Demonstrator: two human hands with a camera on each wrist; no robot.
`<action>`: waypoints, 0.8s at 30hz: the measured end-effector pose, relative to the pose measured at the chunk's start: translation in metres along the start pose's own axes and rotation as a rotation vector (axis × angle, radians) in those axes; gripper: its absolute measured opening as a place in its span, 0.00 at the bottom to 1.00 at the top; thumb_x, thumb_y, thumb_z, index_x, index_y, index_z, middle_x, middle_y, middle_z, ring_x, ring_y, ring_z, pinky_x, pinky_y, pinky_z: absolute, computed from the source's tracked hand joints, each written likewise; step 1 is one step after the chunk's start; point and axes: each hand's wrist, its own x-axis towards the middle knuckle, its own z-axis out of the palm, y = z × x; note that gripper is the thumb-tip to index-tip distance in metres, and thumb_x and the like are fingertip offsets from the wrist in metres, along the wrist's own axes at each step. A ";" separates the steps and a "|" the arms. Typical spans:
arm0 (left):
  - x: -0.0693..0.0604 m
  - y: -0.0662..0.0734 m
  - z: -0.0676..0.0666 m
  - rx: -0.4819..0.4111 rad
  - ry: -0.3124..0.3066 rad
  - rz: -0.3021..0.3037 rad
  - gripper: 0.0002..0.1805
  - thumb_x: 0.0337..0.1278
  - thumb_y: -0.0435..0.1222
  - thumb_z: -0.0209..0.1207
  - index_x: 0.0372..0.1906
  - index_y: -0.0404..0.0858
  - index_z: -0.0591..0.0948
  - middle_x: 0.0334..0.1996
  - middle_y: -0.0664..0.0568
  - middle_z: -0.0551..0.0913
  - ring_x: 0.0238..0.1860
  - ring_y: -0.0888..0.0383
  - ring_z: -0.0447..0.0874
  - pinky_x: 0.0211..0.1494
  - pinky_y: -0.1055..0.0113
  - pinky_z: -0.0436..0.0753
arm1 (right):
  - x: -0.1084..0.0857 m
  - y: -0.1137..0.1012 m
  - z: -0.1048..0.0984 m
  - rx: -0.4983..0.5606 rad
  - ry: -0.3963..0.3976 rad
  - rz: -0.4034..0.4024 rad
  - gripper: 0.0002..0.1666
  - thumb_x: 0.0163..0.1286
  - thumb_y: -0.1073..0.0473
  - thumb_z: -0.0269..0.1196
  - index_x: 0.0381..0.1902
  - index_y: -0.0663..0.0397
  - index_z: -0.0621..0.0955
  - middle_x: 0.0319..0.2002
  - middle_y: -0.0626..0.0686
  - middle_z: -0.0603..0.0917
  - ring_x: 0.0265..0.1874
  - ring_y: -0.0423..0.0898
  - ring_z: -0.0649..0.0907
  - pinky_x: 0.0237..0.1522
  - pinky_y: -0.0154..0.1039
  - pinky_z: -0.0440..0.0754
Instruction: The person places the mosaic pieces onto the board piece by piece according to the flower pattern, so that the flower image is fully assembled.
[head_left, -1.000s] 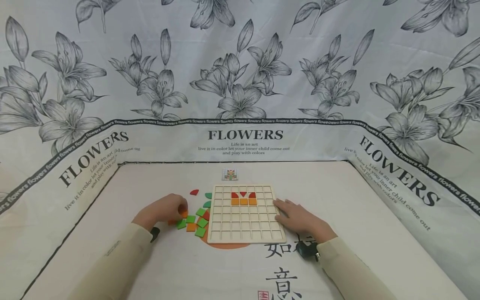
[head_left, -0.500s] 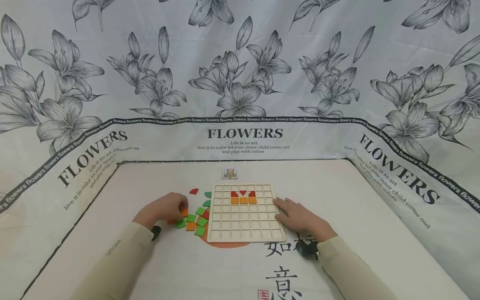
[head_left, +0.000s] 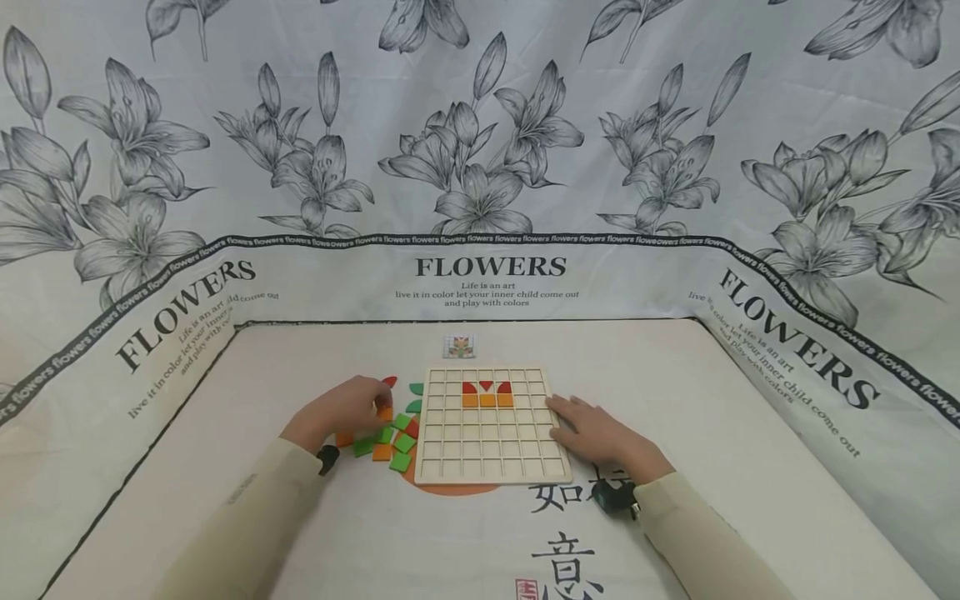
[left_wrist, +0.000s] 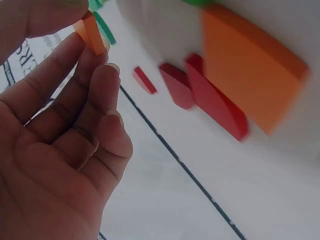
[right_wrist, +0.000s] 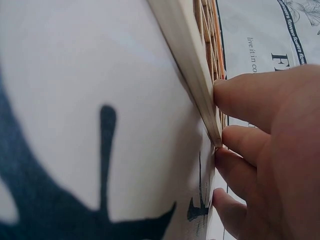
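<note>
My left hand (head_left: 339, 410) hovers over loose tiles left of a wooden grid board (head_left: 491, 452). Its thumb and fingers pinch an orange square tile (left_wrist: 93, 33), seen edge-on in the left wrist view. Under and beside this hand lie green square tiles (head_left: 400, 462) and an orange tile (head_left: 382, 452). My right hand (head_left: 600, 437) rests at the board's right edge, its fingers extended and touching the rim (right_wrist: 192, 60). Set in the upper cells of the board are red pieces (head_left: 487, 387) above a row of orange squares (head_left: 487, 401).
A small pattern card (head_left: 459, 347) lies behind the board. Dark green curved pieces (head_left: 414, 407) are by the board's left edge, and a red piece (head_left: 390, 382) lies beyond my left hand. Flower-printed cloth (head_left: 487, 275) encloses the table at the back and sides.
My left hand has moved right, toward the board, with the orange tile pinched in its fingers. The right hand stays at the board's edge.
</note>
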 end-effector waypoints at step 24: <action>0.030 0.064 0.016 0.001 0.034 0.193 0.14 0.53 0.40 0.67 0.45 0.43 0.82 0.42 0.55 0.82 0.41 0.57 0.74 0.48 0.64 0.78 | 0.001 0.002 0.002 0.001 0.008 -0.002 0.35 0.73 0.48 0.52 0.74 0.52 0.61 0.74 0.58 0.61 0.74 0.63 0.57 0.72 0.62 0.52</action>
